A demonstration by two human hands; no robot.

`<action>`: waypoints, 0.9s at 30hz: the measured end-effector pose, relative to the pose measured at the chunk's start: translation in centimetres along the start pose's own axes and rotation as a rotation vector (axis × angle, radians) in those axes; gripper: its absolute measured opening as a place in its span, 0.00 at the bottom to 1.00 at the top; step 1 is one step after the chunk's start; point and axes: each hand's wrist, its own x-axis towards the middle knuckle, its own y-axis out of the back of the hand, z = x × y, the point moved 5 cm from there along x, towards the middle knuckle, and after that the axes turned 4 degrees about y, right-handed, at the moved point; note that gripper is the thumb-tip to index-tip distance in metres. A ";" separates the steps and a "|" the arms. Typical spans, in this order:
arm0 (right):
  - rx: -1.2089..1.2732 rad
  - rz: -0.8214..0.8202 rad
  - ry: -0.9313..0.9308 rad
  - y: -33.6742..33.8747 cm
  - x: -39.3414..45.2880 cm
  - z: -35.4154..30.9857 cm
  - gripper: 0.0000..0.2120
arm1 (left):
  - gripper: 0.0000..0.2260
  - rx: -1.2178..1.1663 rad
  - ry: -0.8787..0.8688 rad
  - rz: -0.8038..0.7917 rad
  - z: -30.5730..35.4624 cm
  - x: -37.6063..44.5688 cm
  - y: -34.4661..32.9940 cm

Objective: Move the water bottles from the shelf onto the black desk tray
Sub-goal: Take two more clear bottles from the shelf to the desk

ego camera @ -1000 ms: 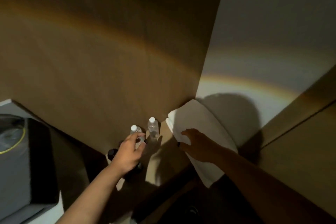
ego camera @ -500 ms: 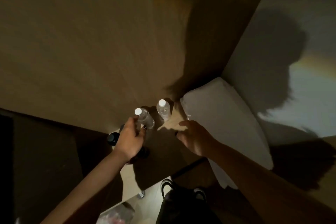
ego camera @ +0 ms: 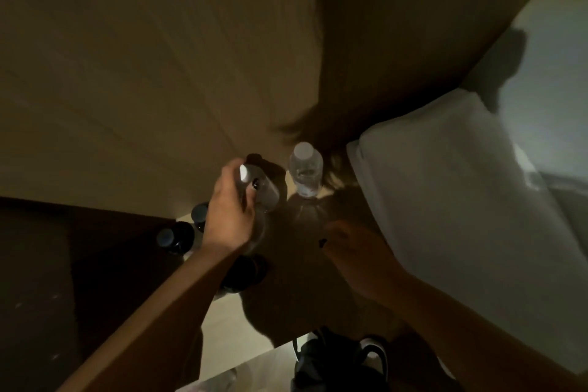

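Note:
The light is dim. My left hand [ego camera: 230,210] grips a clear water bottle with a white cap [ego camera: 265,192], tilted and lifted off the wooden shelf [ego camera: 305,270]. A second clear water bottle [ego camera: 305,172] stands upright on the shelf just to its right, by the back wall. My right hand [ego camera: 359,258] hovers over the shelf below that bottle, fingers apart, holding nothing. The black desk tray is not in view.
A white pillow [ego camera: 461,216] leans in the corner to the right of the bottles. Two dark-capped bottles [ego camera: 178,237] stand left of my left hand. A dark bag [ego camera: 337,363] lies on the floor below the shelf edge. Wooden wall panels rise behind.
My left hand has closed on the left bottle and tipped it off the shelf. My right hand left the pillow and drew back toward me.

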 end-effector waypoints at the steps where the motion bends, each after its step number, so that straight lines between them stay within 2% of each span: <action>1: -0.001 -0.009 -0.022 -0.5 0.4 0.5 0.12 | 0.22 -0.022 0.007 -0.025 -0.3 0.2 -0.3; 4: -0.008 -0.061 -0.023 -2.1 0.5 1.2 0.13 | 0.21 -0.041 0.022 -0.068 -0.7 0.9 -0.6; 7: -0.178 -0.183 0.022 -4.2 -0.1 1.8 0.17 | 0.14 -0.003 0.042 -0.039 -0.7 1.7 -0.2; 9: -0.325 -0.214 0.054 -5.0 -0.7 1.5 0.19 | 0.13 0.001 0.041 -0.024 -0.7 1.6 0.2; 11: -0.311 -0.203 0.065 -5.2 -0.6 1.3 0.22 | 0.13 -0.006 0.031 0.014 -0.6 0.9 0.7; 13: -0.178 -0.177 0.032 -5.2 0.3 1.4 0.27 | 0.13 -0.038 0.044 0.084 -0.4 0.0 1.1; 16: -0.077 -0.057 0.095 -4.5 2.2 1.1 0.31 | 0.13 -0.160 0.129 0.169 -0.4 -1.6 2.1; 19: -0.071 0.058 0.177 -3.9 3.6 0.0 0.35 | 0.11 -0.320 0.140 0.155 -0.1 -3.9 3.0; 22: -0.084 0.089 0.240 -4.6 3.4 -1.0 0.46 | 0.12 -0.335 0.102 0.105 0.9 -5.8 3.0; 23: -0.107 0.075 0.238 -5.0 3.0 -0.8 0.46 | 0.13 -0.313 0.087 0.083 1.4 -6.2 2.7; 27: -0.114 0.114 0.179 -4.6 1.3 1.6 0.37 | 0.13 -0.226 0.059 0.001 2.8 -6.9 -0.1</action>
